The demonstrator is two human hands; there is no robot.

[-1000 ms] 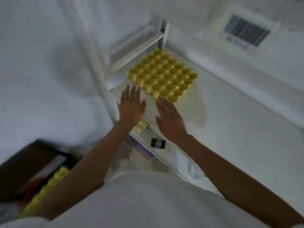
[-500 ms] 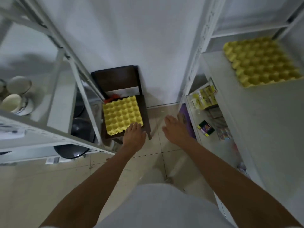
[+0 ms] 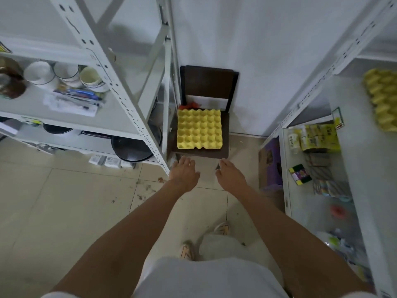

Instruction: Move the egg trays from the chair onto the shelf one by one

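Note:
A yellow egg tray lies flat on the seat of a dark brown chair against the white wall. Something red peeks out behind the tray. My left hand and my right hand hover side by side just short of the seat's front edge, palms down, fingers apart, both empty. Another yellow egg tray rests on the top of the white shelf at the far right, partly cut off by the frame edge.
A white metal rack stands left of the chair with cups, papers and dark pans. The right shelf's lower level holds yellow packets and small boxes. A purple box sits on the tiled floor. My feet show below.
The view swung from the shelf with the placed tray down to the chair. Both hands left the shelf, empty, and now reach toward the chair's front edge.

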